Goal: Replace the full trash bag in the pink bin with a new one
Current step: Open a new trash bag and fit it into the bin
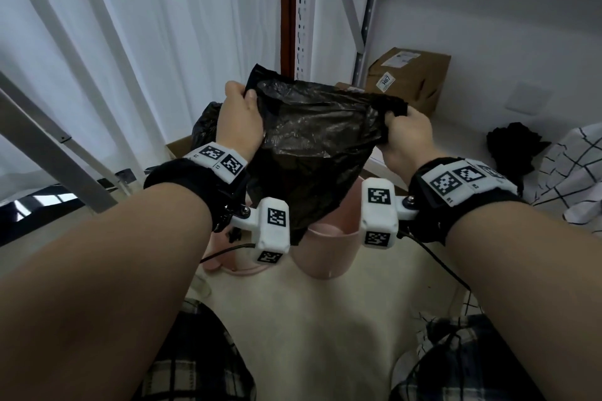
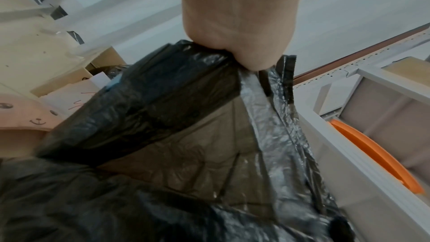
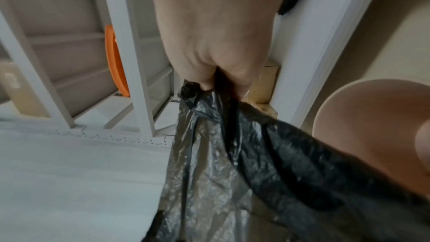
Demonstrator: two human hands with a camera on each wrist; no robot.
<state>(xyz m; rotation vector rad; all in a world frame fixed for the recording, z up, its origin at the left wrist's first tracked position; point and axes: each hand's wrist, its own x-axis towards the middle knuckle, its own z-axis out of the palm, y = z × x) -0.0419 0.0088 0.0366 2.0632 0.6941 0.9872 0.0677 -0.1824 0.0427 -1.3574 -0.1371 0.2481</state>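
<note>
Black plastic of the new bag [image 1: 312, 153] hangs stretched between your left hand [image 1: 239, 117] and right hand [image 1: 405, 137], each clenched on an upper corner, directly above the pink bin [image 1: 325, 254], so its mouth can spread before it drops inside.

Both forearms reach forward, raised, bare to black wrist straps. Left hand [image 1: 239, 115] upright, thumb toward the middle, fingers curled in a tight grip on thin black film [image 1: 312, 153]. Right hand [image 1: 404, 137] level with it, well apart, knuckles up, fingers bunched on the film's opposite edge.
</note>
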